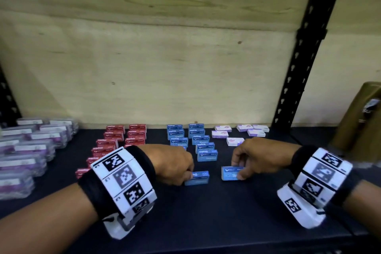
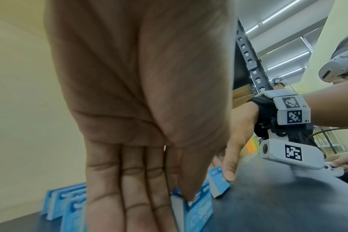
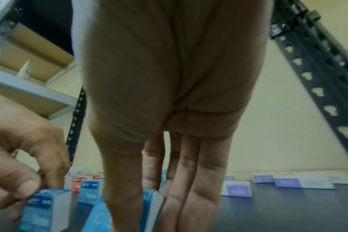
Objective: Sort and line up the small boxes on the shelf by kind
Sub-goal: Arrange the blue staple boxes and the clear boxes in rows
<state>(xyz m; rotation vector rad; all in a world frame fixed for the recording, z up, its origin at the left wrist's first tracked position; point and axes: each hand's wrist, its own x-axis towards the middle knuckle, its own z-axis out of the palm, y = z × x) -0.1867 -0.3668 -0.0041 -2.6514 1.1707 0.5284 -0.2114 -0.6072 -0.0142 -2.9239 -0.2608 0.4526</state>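
Observation:
Two loose blue staple boxes lie on the dark shelf (image 1: 206, 212) in front of two rows of blue boxes (image 1: 203, 146). My left hand (image 1: 177, 165) pinches the left blue box (image 1: 199, 178) between thumb and fingers; the same box (image 2: 199, 208) shows under my thumb in the left wrist view. My right hand (image 1: 249, 156) pinches the right blue box (image 1: 229, 173), whose end (image 3: 153, 208) shows in the right wrist view between thumb and fingers. Red boxes (image 1: 115, 140) stand in two rows to the left. White-and-purple boxes (image 1: 235, 140) lie scattered at the back right.
Clear plastic cases with purple labels (image 1: 31, 150) are stacked at the far left. A black slotted shelf post (image 1: 299, 64) rises at the right, beside a brown package (image 1: 358, 121). A pale wooden back panel (image 1: 165, 47) closes the shelf.

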